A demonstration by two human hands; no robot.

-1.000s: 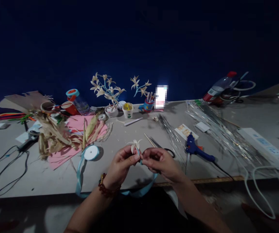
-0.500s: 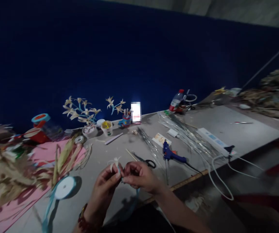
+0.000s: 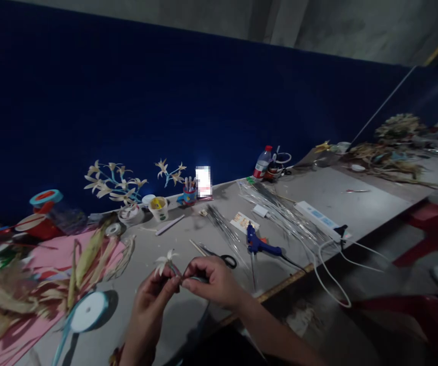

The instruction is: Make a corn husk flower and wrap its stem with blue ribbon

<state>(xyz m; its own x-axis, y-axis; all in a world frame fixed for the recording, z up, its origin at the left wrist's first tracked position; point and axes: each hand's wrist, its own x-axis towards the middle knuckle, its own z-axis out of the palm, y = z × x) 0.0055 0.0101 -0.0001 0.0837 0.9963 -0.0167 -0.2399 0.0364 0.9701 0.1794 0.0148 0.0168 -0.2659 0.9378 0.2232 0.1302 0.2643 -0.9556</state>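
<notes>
My left hand (image 3: 152,300) is closed in a pinch on the stem of a small artificial flower (image 3: 167,260) with pale, narrow petals. Touching or nearly touching it, my right hand (image 3: 214,282) pinches a strip of blue ribbon (image 3: 202,279) close to the flower's stem; the fingers hide most of the strip. Left of my hands, a spool of light-blue ribbon (image 3: 89,311) lies on the table, a length trailing toward me. Scissors with black handles (image 3: 229,261) rest just beyond my right hand.
A blue glue gun (image 3: 262,244), bundled wires (image 3: 280,213) and a white power strip (image 3: 318,219) lie to the right. Dried husks (image 3: 8,300) cover pink sheets (image 3: 58,256) at left. Finished-looking flower sprays (image 3: 114,180), cups and a bottle (image 3: 262,163) line the back.
The view has swung to the right, so everything sits further left. The flower has tilted left in my left hand, and my two hands' fingertips stay close together.
</notes>
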